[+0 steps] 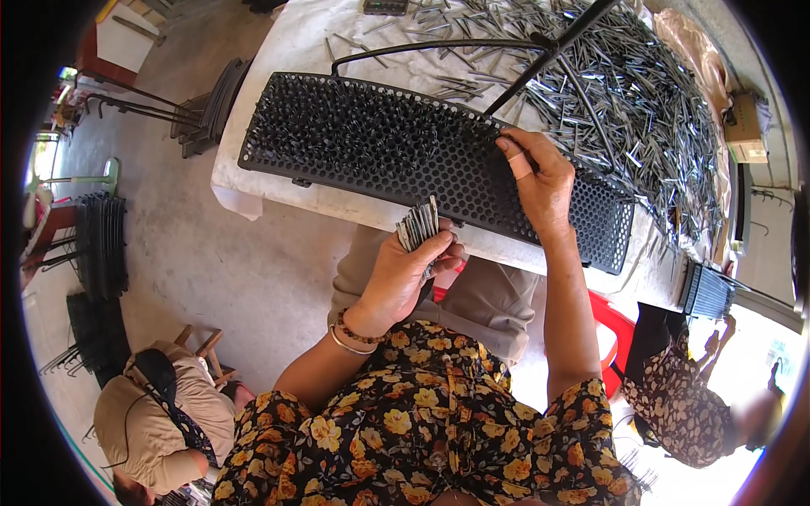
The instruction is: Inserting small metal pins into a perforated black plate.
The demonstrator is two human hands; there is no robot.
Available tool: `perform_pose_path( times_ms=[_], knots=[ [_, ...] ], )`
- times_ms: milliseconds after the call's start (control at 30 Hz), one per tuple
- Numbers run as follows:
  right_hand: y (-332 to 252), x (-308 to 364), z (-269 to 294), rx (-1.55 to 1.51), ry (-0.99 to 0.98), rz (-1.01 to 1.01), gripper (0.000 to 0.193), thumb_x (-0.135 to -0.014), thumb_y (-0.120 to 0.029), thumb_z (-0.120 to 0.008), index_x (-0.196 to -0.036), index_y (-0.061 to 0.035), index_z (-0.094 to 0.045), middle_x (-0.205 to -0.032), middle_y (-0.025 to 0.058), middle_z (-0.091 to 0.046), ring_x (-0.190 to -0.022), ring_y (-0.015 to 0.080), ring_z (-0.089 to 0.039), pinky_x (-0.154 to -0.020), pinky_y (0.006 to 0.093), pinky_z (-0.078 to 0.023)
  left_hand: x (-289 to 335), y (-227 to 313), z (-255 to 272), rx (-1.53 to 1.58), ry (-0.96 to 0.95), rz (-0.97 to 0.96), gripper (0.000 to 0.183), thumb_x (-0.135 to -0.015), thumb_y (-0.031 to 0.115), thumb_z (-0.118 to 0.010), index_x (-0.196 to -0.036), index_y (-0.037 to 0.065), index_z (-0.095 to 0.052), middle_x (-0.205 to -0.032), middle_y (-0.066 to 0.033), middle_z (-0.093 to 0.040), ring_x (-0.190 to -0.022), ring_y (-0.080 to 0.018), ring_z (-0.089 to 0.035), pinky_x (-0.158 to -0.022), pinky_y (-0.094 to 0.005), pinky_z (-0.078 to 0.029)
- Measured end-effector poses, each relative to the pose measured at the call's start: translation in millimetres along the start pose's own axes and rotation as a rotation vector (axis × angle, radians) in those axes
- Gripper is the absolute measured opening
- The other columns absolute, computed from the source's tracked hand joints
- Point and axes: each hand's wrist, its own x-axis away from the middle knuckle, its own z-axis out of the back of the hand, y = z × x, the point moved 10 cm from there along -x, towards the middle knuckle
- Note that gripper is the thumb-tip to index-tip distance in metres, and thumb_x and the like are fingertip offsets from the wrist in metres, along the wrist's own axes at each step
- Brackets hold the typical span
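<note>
— Black and perforated, that long tray [460, 171]: where does it lie?

— Along the near edge of the table [260, 187], angled down toward the right. Dark upright pieces [337, 122] crowd the holes of its left half; the holes right of centre are mostly bare.

— And the hands?

— The left hand [401, 274] is clamped on a bundle of slim strips [418, 228], just in front of the tray's near edge. The right hand [542, 181] is over the tray by its far edge, fingers bent; whether they pinch a strip, I cannot tell.

— Anything worn on them?

— A tan bandage [521, 166] wraps a right finger. A beaded bracelet [359, 336] and a silvery bangle circle the left wrist.

— What's farther out?

— A bent black rod [439, 44] arches over the tray's far side. Beyond it, loose glinting strips [641, 101] are heaped on the table. A person in tan [160, 413] sits at lower left; another in a patterned garment [679, 392] is at lower right.
</note>
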Motion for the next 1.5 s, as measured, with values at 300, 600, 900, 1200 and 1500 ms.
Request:
perform_pose_path(
  times_ms=[300,600,900,1200,1500],
  knots=[
    [28.7,17.1,3.9,-0.157,0.143,-0.272,0.015,-0.083,-0.01,-0.068,-0.096,-0.0022,-0.067,-0.076,0.0006,-0.062,-0.062,0.004,-0.048,-0.056,0.0191,-0.04,-1.2,-4.1,-3.3,0.001,-0.032,0.01,0.013,-0.089,0.01,-0.06,-0.101,0.007,-0.06,-0.089,-0.0017,-0.063,-0.082,-0.013,-0.063,-0.073,-0.0281,-0.053],
    [19.3,9.7,6.6,-0.055,0.069,-0.192,0.017,-0.083,-0.009,-0.068,-0.099,-0.0025,-0.066,-0.08,0.0031,-0.064,-0.063,0.006,-0.053,-0.059,0.0204,-0.044,-0.9,-6.9,-2.6,0.003,-0.037,0.02,0.013,-0.089,0.01,-0.059,-0.102,0.007,-0.06,-0.089,-0.0022,-0.063,-0.082,-0.013,-0.063,-0.073,-0.0281,-0.052],
    [14.4,0.9,0.3,-0.084,-0.006,-0.115,0.017,-0.081,-0.009,-0.068,-0.097,-0.0032,-0.066,-0.084,0.0083,-0.066,-0.069,0.0138,-0.06,-0.064,0.0235,-0.047,0.0,-9.7,-5.7,0.01,-0.047,0.045,0.015,-0.089,0.009,-0.058,-0.104,0.004,-0.06,-0.09,-0.0037,-0.063,-0.083,-0.0142,-0.063,-0.073,-0.0292,-0.054],
    [-0.5,-4.8,-3.6,0.015,-0.126,-0.022,0.017,-0.08,-0.008,-0.068,-0.097,-0.0033,-0.066,-0.086,0.01,-0.065,-0.073,0.0211,-0.063,-0.066,0.0271,-0.048,-0.8,-7.3,-2.7,-0.017,-0.045,0.082,0.019,-0.091,0.012,-0.056,-0.106,0.001,-0.058,-0.093,-0.0077,-0.063,-0.084,-0.0169,-0.063,-0.074,-0.0309,-0.055],
    [-3.5,-6.8,0.6,0.042,-0.115,0.036,0.017,-0.08,-0.007,-0.068,-0.096,-0.0029,-0.066,-0.086,0.0093,-0.066,-0.074,0.0186,-0.062,-0.068,0.0257,-0.049,-1.0,-9.4,-2.3,-0.022,-0.057,0.088,0.02,-0.091,0.012,-0.056,-0.107,0.002,-0.058,-0.093,-0.0068,-0.063,-0.085,-0.0161,-0.063,-0.073,-0.0308,-0.055]
  ],
)
